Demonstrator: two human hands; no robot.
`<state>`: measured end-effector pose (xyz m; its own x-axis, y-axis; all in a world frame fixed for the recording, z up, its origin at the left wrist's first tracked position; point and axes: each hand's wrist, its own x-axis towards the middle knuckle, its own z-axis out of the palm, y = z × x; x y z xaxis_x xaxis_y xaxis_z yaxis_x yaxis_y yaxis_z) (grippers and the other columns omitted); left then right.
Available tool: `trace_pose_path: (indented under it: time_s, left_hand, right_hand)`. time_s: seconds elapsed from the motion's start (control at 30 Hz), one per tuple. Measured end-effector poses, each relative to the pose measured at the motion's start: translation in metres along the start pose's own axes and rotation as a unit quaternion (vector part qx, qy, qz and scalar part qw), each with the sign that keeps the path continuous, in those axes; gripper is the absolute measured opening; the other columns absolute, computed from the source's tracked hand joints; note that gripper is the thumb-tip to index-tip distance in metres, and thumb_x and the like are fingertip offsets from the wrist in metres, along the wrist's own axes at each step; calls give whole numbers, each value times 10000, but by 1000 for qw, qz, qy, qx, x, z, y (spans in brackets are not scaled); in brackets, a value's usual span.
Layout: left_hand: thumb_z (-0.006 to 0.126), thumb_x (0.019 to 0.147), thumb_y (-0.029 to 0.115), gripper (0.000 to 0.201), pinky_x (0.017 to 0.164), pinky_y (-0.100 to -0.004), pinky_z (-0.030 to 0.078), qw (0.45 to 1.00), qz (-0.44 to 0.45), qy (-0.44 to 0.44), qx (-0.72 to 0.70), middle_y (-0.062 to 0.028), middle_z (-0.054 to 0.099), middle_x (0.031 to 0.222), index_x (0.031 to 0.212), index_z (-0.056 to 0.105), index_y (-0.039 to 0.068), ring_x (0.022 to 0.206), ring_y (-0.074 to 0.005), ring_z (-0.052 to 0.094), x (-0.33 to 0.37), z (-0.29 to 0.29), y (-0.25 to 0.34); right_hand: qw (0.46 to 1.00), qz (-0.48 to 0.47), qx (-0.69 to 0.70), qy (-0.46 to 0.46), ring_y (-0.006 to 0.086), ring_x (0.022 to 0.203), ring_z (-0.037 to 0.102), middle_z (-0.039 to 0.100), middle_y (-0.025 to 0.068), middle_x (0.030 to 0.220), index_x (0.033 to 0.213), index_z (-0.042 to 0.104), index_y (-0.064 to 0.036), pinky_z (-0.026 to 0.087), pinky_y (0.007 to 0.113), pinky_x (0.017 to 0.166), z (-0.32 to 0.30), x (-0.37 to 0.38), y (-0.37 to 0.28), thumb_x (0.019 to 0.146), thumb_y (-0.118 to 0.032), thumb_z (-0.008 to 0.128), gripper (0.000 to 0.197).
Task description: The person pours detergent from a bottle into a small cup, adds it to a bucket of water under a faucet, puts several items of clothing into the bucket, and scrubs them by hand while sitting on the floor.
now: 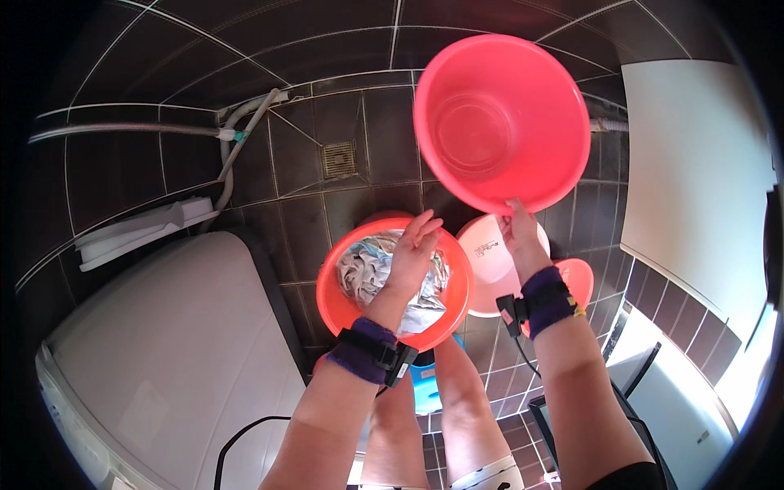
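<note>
My right hand [520, 233] grips the near rim of a pink plastic basin [543, 114], thumb over the edge. The basin is raised and tilted, so its inside faces me and looks bare. My left hand [411, 260] hovers over an orange-red basin [462, 282] with its fingers stretched out and apart, holding nothing. Crumpled white and grey cloth [363, 271] with some bluish patches fills that lower basin, partly hidden by my left hand and wrist.
Right of the orange-red basin are a pale pink basin [488, 255] and a smaller pink one [579, 278]. A floor drain [339, 160] lies ahead. A large white appliance [171, 327] stands left, a white panel [694, 163] right. Something blue [427, 390] shows between my legs.
</note>
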<state>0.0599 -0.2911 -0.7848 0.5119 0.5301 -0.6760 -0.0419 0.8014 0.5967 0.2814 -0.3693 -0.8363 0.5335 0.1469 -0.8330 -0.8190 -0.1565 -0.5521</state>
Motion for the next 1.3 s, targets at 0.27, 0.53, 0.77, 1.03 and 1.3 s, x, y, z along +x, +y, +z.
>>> trace_pose_path:
  time_s: [0.27,0.53,0.77,1.03,1.3]
  left_hand:
    - [464,865,-55,601,995,-307,375,986,129,101,-36,-123,397,1363,1412,231,31,1196,-204,447,3,-51,18]
    - [561,855,72,606,979,-329,375,972,111,183,-97,-50,475,1298,1394,284,58,1178,-169,473,-5,-83,39]
    - [609,843,110,677,989,-364,367,968,99,215,-89,-41,429,1348,1415,246,90,1201,-172,466,-6,-105,43]
    - [566,881,120,719,973,-326,382,975,81,201,-46,-103,362,1399,1455,134,81,1211,-207,441,-48,-92,37]
    - [490,902,51,664,971,-318,388,979,64,175,-85,-123,342,1397,1452,118,43,1194,-218,448,-154,-31,39]
  right_hand:
    - [982,-40,-124,-135,195,948,608,595,67,1063,1118,495,-85,548,342,778,89,-49,39,809,-59,616,333]
    - [963,-78,-225,-129,224,917,621,587,127,1065,1182,426,-30,575,342,635,138,-36,97,744,-33,640,488]
    - [949,-12,-267,-165,221,985,597,522,109,1183,1244,367,-81,566,353,782,154,-55,107,852,-105,615,465]
    - [946,108,-245,-181,247,915,629,572,148,1121,1345,256,-12,550,361,773,126,-102,73,871,-211,632,637]
    - [928,159,-255,-219,137,858,614,632,94,1014,1195,520,-43,528,261,768,15,-206,42,917,-221,557,332]
